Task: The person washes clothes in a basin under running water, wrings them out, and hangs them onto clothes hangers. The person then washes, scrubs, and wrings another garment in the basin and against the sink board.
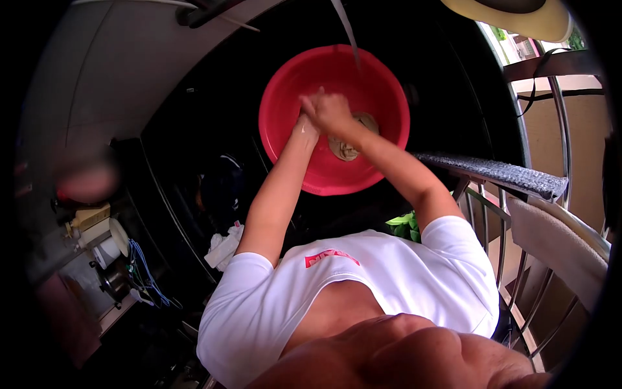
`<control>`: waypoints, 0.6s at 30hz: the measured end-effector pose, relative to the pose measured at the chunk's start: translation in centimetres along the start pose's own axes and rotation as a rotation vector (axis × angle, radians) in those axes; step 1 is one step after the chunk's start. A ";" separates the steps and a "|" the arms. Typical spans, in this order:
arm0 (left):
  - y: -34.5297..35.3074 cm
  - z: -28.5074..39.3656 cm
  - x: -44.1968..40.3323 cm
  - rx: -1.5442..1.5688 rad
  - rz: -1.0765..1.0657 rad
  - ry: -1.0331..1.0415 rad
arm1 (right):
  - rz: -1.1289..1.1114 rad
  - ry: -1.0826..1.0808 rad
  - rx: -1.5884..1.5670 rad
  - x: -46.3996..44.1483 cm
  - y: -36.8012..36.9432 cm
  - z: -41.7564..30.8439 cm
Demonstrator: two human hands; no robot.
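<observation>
My hands meet above the inside of a red plastic basin (275, 84). My right hand (332, 111) lies across my left hand (309, 115), its fingers curled around it. Most of the left hand's fingers are covered or blurred, so their shape cannot be made out. A wet shine shows on my left wrist. In the basin, beneath my right forearm, rests a crumpled beige cloth (346, 149), partly hidden by that arm. A thin pale strip (345, 26), maybe running water, comes down over the far rim.
The basin stands on a dark surface. To the right are a metal railing (562, 129), a grey textured bar (495, 174) and a hanging pale towel (551, 249). Green leaves (405, 225) show near my right elbow. Blue cables (146, 272) and clutter lie at left.
</observation>
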State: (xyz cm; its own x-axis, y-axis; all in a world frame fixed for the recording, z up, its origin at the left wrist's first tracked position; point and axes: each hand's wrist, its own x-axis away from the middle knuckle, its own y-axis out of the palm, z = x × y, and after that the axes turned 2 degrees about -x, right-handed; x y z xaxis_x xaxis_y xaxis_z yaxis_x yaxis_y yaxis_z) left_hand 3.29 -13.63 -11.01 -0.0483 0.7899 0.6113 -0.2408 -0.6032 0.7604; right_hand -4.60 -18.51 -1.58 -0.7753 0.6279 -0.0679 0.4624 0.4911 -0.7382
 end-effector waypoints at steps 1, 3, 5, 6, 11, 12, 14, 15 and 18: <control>1.2 0.4 1.4 -0.190 0.084 0.013 | 0.133 0.041 -0.327 -1.4 -0.6 1.0; 3.1 0.6 2.9 -0.358 0.223 0.054 | 0.102 0.160 -0.232 -2.5 -1.1 1.7; 3.2 0.9 2.3 -0.334 0.266 0.092 | 0.208 -0.020 -0.103 -0.2 -0.2 -0.7; 1.3 1.5 1.7 -0.209 0.148 0.105 | 0.262 -0.153 -0.004 1.6 0.7 -2.1; 9.2 -0.2 4.9 -0.263 0.390 0.153 | 0.190 0.332 -0.318 -2.8 -1.2 4.5; 9.1 0.4 4.2 -0.268 0.386 0.152 | 0.170 0.479 -0.388 -3.6 -2.9 6.8; 8.8 2.3 1.2 -0.318 -0.056 0.121 | 0.207 0.531 -0.452 -5.2 -4.5 13.5; 9.7 2.6 0.4 -0.413 -0.039 0.194 | 0.243 0.639 -0.711 -5.4 -6.6 13.2; 11.2 3.5 -2.5 -0.545 -0.038 0.242 | 0.295 0.735 -1.076 -6.0 -11.7 12.9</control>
State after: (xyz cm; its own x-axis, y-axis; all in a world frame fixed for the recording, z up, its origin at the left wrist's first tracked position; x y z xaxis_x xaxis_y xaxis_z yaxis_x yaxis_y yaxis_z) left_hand 4.09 -22.74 -3.22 -0.2341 0.8513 0.4695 -0.7064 -0.4807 0.5195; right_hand -10.90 -35.83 -1.21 -0.3351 0.8024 0.4938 0.9420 0.2963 0.1578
